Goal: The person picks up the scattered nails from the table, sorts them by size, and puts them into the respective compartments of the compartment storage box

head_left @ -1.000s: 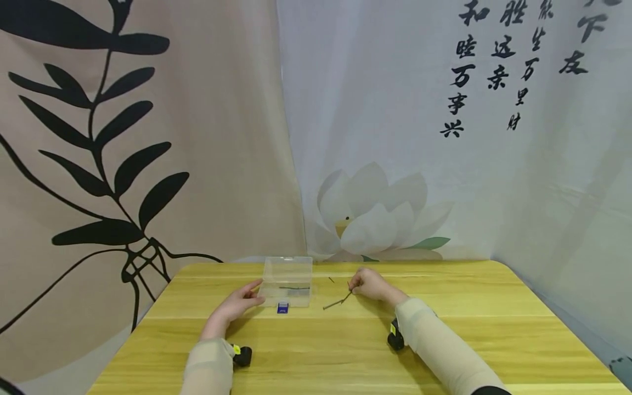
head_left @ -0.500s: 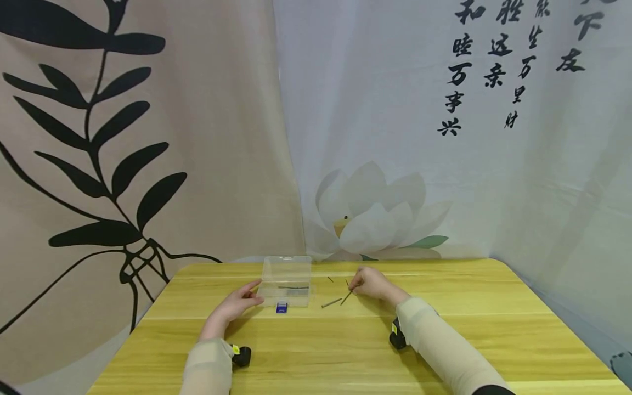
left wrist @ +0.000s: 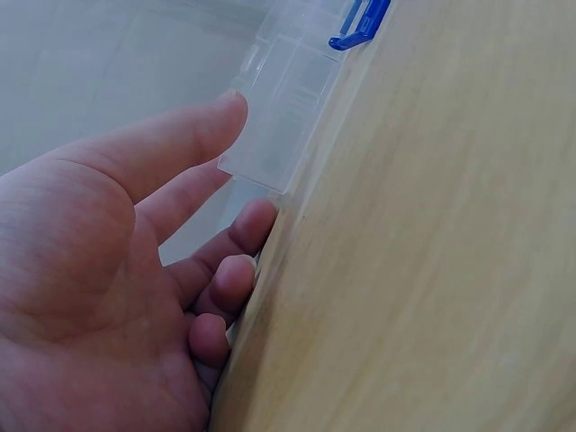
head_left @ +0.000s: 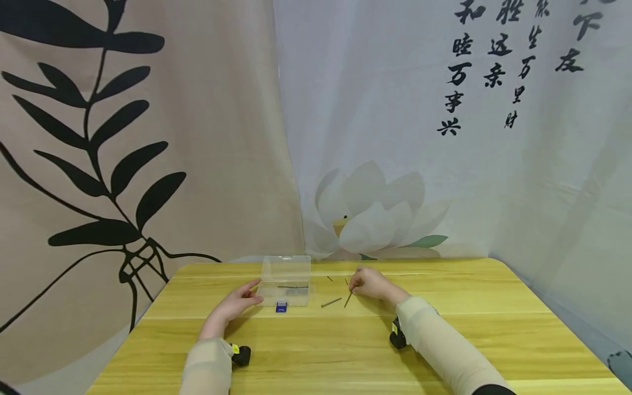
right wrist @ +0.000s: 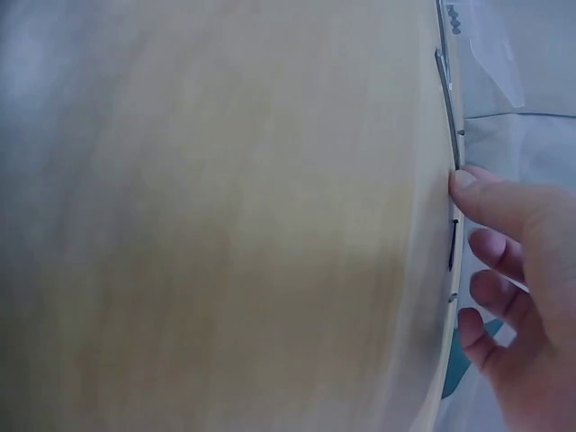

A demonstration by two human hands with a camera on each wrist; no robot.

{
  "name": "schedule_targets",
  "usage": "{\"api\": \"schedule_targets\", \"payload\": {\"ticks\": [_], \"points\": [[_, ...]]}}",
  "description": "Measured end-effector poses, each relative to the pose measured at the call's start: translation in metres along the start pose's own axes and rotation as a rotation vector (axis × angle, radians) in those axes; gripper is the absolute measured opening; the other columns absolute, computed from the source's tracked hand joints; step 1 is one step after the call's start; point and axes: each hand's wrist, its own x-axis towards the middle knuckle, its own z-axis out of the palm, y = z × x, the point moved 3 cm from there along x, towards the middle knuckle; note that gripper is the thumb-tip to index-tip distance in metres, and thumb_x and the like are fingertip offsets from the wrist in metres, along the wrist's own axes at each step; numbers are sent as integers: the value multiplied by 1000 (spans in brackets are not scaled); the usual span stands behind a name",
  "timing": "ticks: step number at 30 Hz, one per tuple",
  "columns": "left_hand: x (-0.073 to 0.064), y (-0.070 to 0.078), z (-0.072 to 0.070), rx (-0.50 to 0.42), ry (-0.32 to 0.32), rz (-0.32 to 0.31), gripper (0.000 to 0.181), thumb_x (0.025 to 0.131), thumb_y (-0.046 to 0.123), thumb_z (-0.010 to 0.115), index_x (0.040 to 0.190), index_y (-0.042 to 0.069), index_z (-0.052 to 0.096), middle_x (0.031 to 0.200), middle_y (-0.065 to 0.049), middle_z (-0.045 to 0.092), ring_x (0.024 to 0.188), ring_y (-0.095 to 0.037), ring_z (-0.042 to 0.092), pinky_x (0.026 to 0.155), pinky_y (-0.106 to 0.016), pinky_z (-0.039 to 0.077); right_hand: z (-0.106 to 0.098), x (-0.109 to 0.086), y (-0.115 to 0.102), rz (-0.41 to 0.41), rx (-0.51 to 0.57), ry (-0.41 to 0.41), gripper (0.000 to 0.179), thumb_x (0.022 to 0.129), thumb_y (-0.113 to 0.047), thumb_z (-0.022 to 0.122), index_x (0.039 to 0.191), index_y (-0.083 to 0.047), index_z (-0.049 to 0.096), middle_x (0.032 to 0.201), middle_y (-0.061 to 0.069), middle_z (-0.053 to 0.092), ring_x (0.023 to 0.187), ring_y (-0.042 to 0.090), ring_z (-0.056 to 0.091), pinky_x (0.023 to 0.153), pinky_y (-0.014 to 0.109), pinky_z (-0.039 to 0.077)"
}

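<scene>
Head view: near the table's far edge, the left hand spreads against the clear box; the right hand pinches a thin dark rod, with broad wood rightward.

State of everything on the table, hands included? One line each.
Plastic box: open
Lid: swung back
Blue latch: unfastened, at box front
Dark thin piece: lying in box
Long nail: loose on table
Held nail: pinched, slanted
Two small nails: loose, apart
Left hand: touching box's left side
Right hand: pinching held nail
</scene>
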Motion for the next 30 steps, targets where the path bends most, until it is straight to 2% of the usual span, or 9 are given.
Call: {"api": "schedule_targets", "payload": {"ticks": [7,12,19,30], "points": [[1,1,0,1,-3,4,68,93,26,67,149,5,36,128,-22,50,116,-34,47,97,-53,40,1,-3,2,2,-13,-5,8,91,-5,66,89,-12,70,93,-2,57,82,14,50,73,35,46],[0,2,0,8,-1,3,67,93,24,67,149,5,36,126,-21,51,115,-34,47,96,-54,39,-1,-2,2,35,18,34,8,94,-6,61,94,-9,68,93,-1,55,84,15,53,76,37,46],[-2,3,-1,4,2,2,67,93,23,67,149,3,36,124,-21,50,113,-33,47,95,-52,40,-12,1,-2,44,46,100,9,96,-6,56,96,-4,64,88,0,52,79,15,46,69,33,42],[-1,4,0,-3,-2,-3,68,92,24,68,149,4,36,123,-20,51,112,-32,47,94,-51,41,-22,4,-7,90,92,160,7,98,-9,55,96,-7,62,91,2,53,80,16,48,72,34,44]]}}
